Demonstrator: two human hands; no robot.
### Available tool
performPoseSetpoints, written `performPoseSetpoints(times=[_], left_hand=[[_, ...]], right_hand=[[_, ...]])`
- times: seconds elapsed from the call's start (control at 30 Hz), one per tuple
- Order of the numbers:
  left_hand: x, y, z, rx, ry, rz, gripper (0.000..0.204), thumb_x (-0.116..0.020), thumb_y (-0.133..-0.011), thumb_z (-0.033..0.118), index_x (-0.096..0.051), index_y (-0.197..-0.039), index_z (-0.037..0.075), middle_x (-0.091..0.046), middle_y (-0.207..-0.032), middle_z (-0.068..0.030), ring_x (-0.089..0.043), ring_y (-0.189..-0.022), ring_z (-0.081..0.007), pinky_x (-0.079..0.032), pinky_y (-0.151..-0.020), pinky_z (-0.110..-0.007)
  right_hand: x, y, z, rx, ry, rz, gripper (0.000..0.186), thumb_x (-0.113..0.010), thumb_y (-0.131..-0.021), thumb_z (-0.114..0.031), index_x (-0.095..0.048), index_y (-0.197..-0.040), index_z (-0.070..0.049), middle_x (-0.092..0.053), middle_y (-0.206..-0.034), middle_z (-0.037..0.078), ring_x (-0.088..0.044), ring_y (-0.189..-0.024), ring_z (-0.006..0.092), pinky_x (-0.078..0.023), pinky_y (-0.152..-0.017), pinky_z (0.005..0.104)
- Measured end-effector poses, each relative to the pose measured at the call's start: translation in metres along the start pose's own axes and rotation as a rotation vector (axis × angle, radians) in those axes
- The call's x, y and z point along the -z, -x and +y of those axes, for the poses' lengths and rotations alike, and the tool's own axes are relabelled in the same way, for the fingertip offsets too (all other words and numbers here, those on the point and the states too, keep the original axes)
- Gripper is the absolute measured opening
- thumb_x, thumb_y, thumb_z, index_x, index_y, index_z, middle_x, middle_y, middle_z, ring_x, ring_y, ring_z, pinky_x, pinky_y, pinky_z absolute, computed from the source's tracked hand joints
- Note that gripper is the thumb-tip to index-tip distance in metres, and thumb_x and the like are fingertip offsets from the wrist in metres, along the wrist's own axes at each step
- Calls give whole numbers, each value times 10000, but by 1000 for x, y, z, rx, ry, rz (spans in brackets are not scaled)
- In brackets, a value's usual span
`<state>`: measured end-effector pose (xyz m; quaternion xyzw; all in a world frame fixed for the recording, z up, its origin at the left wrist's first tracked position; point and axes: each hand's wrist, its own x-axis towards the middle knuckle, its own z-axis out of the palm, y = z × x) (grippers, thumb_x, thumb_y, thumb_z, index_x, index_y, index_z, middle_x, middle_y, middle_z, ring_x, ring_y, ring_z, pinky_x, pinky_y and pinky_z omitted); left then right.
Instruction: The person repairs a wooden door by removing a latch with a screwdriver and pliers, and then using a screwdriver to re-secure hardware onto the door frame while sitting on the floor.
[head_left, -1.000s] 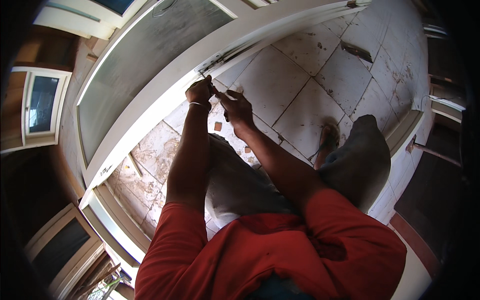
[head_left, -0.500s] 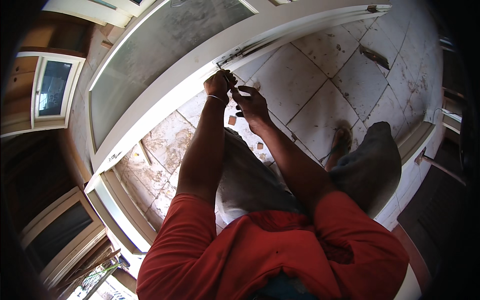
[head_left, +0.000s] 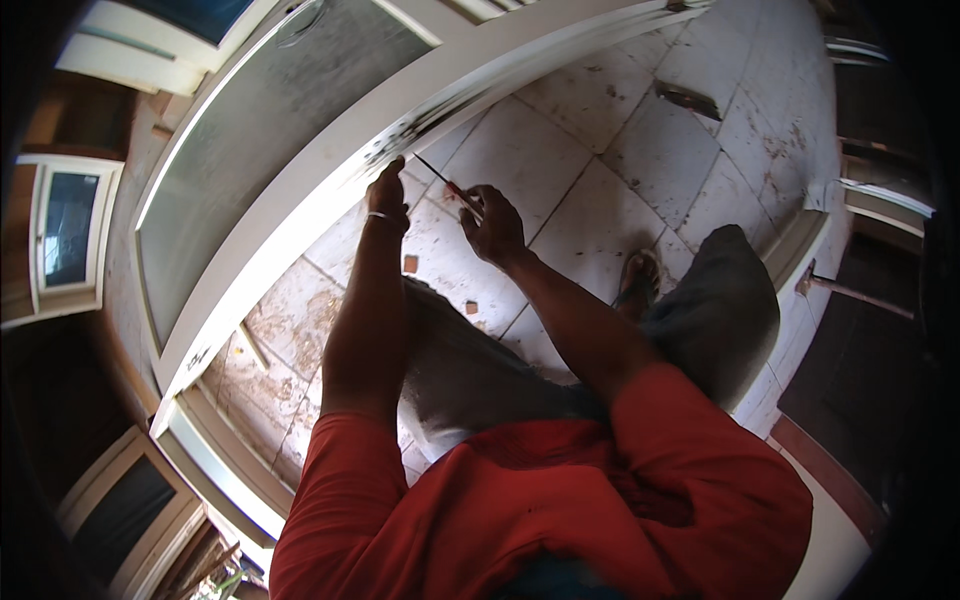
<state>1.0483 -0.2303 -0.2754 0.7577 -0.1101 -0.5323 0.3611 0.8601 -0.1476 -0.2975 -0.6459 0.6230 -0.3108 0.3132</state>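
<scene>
A long white frame with a glass pane, like a door, crosses the upper left. Metal hardware with a long slot is set in its edge. My left hand, with a thin band on the wrist, is at that hardware, its fingers drawn together. What they hold, if anything, is hidden. My right hand grips a screwdriver by its red handle. The dark shaft points up and left toward my left fingertips, its tip a little apart from the hardware.
Dirty white floor tiles lie below, with a dark wood strip and small brown chips on them. My bent leg is at the right. Another white frame stands at lower left, and a small framed window farther left.
My hands were together at the hardware; now my right hand has drawn back with the screwdriver, baring its shaft. My left hand stays at the hardware. The whole view has shifted somewhat.
</scene>
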Motion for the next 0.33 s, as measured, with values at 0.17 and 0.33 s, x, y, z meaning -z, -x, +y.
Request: performPoseSetpoints(times=[0.17,0.33], left_hand=[[-33,10,17,-35,128,110,579,-722,-843,443,-642,-1260,49,-611,-1256,-142,-550,-1086,-235,-456,-860,-357],[-52,-7,16,-110,622,-66,716,-669,-906,412,-366,-1512,180,-218,-1610,-127,-330,-1418,-371,-312,-1142,-528]], right_hand=[[63,-16,101,-270,427,-287,359,-624,-903,-337,-586,-1162,-90,-653,-1066,127,-640,-1038,321,-498,-905,477],[153,-136,228,-424,422,-384,680,-608,-875,-566,-520,-1380,-119,-607,-1289,208,-520,-1291,345,-420,-1067,535]])
